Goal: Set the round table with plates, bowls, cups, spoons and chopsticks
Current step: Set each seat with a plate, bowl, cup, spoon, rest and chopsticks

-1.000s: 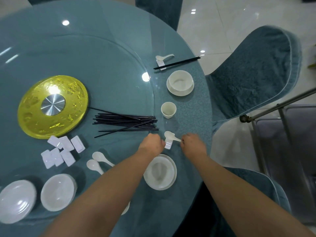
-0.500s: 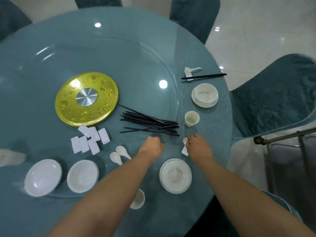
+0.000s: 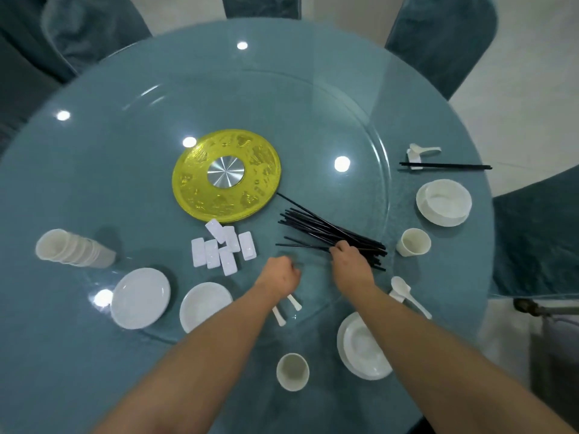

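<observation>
My right hand [image 3: 351,264] reaches onto the near end of the loose pile of black chopsticks [image 3: 332,234] on the glass turntable, fingers curled over them. My left hand [image 3: 280,275] is a loose fist beside it, holding nothing that I can see. A white spoon on a rest [image 3: 404,292] lies at the right of a bowl on a plate [image 3: 360,346], with a cup [image 3: 293,371] to its left. The far-right setting has a bowl on a plate [image 3: 443,202], a cup [image 3: 413,242], and a spoon [image 3: 424,150] with a chopstick pair [image 3: 445,166].
On the turntable lie several white chopstick rests [image 3: 224,249], two spoon handles [image 3: 286,308], a plate stack [image 3: 141,297], a bowl stack [image 3: 205,306] and a toppled stack of cups [image 3: 73,249]. A gold hub [image 3: 225,180] marks the centre. Blue chairs [image 3: 438,36] ring the table.
My right hand has left the spoon on its rest and moved up-left onto the chopstick pile. The left hand has drifted left. The view has tilted up, showing more of the table.
</observation>
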Tool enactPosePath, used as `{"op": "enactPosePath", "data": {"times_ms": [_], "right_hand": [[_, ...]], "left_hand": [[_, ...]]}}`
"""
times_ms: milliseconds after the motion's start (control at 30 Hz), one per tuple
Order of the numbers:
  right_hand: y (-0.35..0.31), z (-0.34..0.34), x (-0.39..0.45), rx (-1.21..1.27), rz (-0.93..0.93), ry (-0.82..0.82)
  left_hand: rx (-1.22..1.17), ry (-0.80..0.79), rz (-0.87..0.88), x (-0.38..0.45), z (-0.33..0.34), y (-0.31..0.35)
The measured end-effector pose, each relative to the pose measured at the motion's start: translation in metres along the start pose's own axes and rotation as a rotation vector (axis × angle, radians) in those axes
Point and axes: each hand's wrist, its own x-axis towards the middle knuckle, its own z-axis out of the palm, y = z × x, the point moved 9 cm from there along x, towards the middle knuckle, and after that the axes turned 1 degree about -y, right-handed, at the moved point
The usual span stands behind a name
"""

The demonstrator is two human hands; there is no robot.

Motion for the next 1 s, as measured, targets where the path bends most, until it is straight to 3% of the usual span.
{"op": "enactPosePath", "data": {"times_ms": [433,633,700,833,1000], "right_hand": [[-0.014,0.013,0.015,-0.138,0.019,-0.072],[-0.021,0.010,0.013,-0.046,0.014,-0.083],[-0.028,0.000,0.007,0.114,0.026,-0.062],[-0.052,-0.015,-0.010,0.333,-0.015,-0.130],[-0.065,-0.022,-0.034,0.444,-0.037,-0.201]], "left_hand": [[-0.096,-0.029,0.013,0.008,0.008,-0.004],[-0.149,-0.012,-0.010,0.004,-0.001,-0.017],[-0.292,0.005,-0.048,0.002,-0.005,-0.020],[-0.908,0.011,-0.109,-0.013,-0.006,-0.019],[-1.299,0.018,-0.097,-0.036,-0.006,-0.019]]}}
